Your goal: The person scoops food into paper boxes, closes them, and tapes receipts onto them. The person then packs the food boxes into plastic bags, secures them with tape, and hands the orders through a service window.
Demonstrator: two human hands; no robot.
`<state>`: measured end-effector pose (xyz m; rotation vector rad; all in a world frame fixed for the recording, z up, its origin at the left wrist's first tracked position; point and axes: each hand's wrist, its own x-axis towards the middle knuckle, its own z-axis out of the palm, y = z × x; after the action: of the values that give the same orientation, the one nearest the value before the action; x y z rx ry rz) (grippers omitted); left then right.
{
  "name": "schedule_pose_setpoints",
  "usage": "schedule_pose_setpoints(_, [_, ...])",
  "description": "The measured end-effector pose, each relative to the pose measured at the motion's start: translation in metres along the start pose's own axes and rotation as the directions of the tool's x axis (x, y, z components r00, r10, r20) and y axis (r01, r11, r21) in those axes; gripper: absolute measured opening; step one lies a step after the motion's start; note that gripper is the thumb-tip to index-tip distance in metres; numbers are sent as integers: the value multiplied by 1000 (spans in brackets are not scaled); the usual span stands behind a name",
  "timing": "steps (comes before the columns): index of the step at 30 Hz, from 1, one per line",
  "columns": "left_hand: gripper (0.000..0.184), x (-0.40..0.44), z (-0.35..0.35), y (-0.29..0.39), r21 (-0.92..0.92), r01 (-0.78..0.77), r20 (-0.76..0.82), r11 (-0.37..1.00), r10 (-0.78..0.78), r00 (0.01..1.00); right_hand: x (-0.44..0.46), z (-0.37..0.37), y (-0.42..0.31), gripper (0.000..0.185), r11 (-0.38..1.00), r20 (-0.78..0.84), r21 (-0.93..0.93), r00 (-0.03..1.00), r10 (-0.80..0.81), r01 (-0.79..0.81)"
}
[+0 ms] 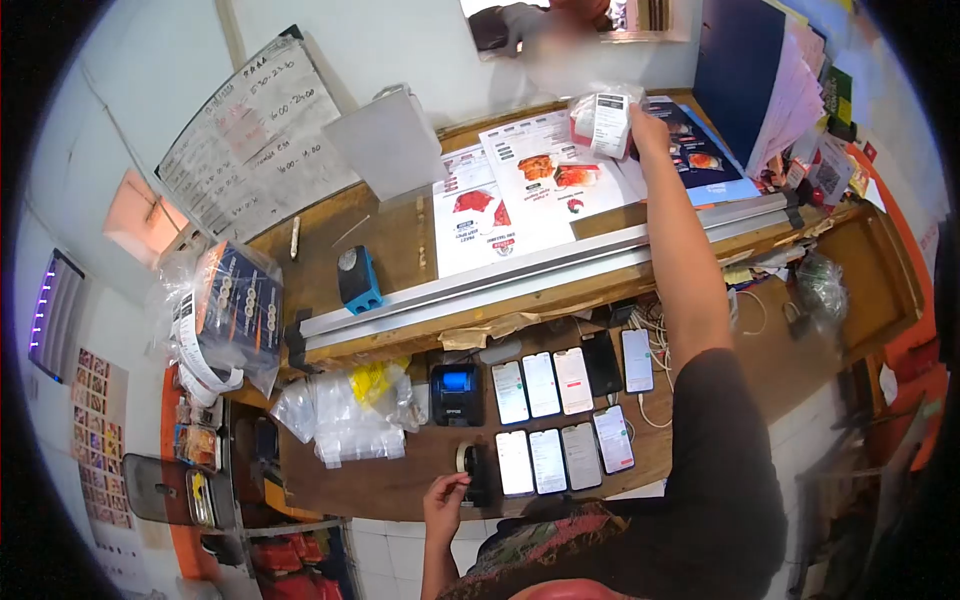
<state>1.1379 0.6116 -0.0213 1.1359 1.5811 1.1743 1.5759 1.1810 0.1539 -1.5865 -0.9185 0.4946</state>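
My right hand (648, 135) is stretched far forward over the counter, its fingers closed on the edge of a clear plastic bag (608, 122) with a printed white label. The bag is over printed menu sheets (515, 185). Near the front edge of the lower desk, my left hand (448, 492) has its fingers pressed together beside a black tape dispenser (476, 470); whether something thin is between them is too small to tell. Several phones (546, 462) with lit screens lie in two rows right of the dispenser, and a black printer (456, 393) stands behind it.
A metal rail (540, 268) runs along the raised counter. On it are a blue-and-black box (358, 280) and an upright white panel (388, 145). Plastic bags (350, 415) lie at the desk's left. Cables (655, 400) trail by the phones. Beyond the opening is another person.
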Motion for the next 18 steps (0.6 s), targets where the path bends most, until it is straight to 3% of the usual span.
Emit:
schedule_pose_setpoints(2, [20,-5,2,2,-49,43,-10,998,-43,999,7,-1,-1,60,973,116,-230,993,0,27])
schedule_pose_setpoints(4, [18,-18,-3,-5,24,69,-16,997,-69,997,72,25,52,69,995,107,-86,992,60,-51])
schedule_pose_setpoints(5, [20,-23,-9,-6,54,49,11,997,-50,999,33,5,27,70,966,92,-176,980,-176,190])
schedule_pose_setpoints(6, [20,-26,-14,1,179,31,26,983,-37,999,35,7,26,66,921,129,-233,948,-290,313])
schedule_pose_setpoints(7, [21,-35,-20,7,299,29,31,954,-40,999,35,2,26,62,878,166,-274,919,-358,392])
schedule_pose_setpoints(8, [20,-43,-27,-12,255,27,31,967,-36,999,42,-3,29,58,833,195,-312,889,-415,457])
schedule_pose_setpoints(9, [20,-52,-36,-6,357,-30,32,933,20,999,53,-12,33,53,786,207,-366,867,-453,498])
schedule_pose_setpoints(10, [21,-62,-46,0,382,-73,26,921,68,997,64,-21,35,49,742,185,-419,849,-495,524])
schedule_pose_setpoints(11, [22,-75,-55,-8,435,-21,-13,900,30,999,76,-29,32,45,696,142,-487,834,-533,528])
schedule_pose_setpoints(14, [25,-115,-84,-28,470,122,-116,874,-76,990,59,-44,-7,32,703,-189,-578,771,-608,413])
schedule_pose_setpoints(16, [28,-142,-105,-40,441,196,-134,876,-152,979,-11,-30,-52,24,832,-366,-322,751,-550,452])
schedule_pose_setpoints(17, [28,-156,-114,-49,463,214,-165,860,-154,974,-77,-13,-87,17,808,-406,202,798,-446,554])
schedule_pose_setpoints(18, [29,-170,-123,-52,493,232,-187,838,-159,969,-140,-5,-113,17,797,-381,217,800,-463,564])
